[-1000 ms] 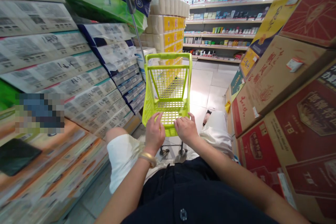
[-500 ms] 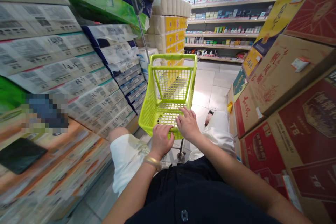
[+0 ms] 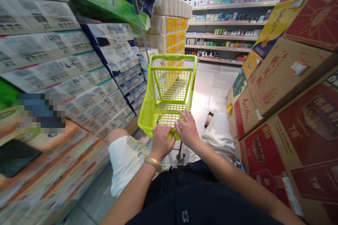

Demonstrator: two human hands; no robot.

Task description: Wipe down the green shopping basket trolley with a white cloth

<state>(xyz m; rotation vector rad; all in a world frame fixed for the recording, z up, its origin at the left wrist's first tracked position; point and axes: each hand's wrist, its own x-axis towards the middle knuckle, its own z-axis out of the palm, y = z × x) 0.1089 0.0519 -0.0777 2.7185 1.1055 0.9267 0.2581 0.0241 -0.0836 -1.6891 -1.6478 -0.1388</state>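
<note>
A lime-green plastic shopping cart (image 3: pixel 169 88) stands in front of me in a narrow store aisle, its basket empty. My left hand (image 3: pixel 161 140) is wrapped round the near rim of the cart; a gold bangle sits on that wrist. My right hand (image 3: pixel 187 128) rests on the same rim just to the right, its fingers stretched forward over the edge into the basket. The two hands almost touch.
Stacked tissue packs (image 3: pixel 79 77) wall the aisle on the left. Red and brown cardboard cartons (image 3: pixel 285 105) are piled on the right. Shelves of small goods (image 3: pixel 224 17) stand at the far end across a pale tiled floor (image 3: pixel 208 88).
The cart has turned slightly left and come a little nearer. My right hand's fingers reached forward over the rim, and my left hand closed lower on the rim.
</note>
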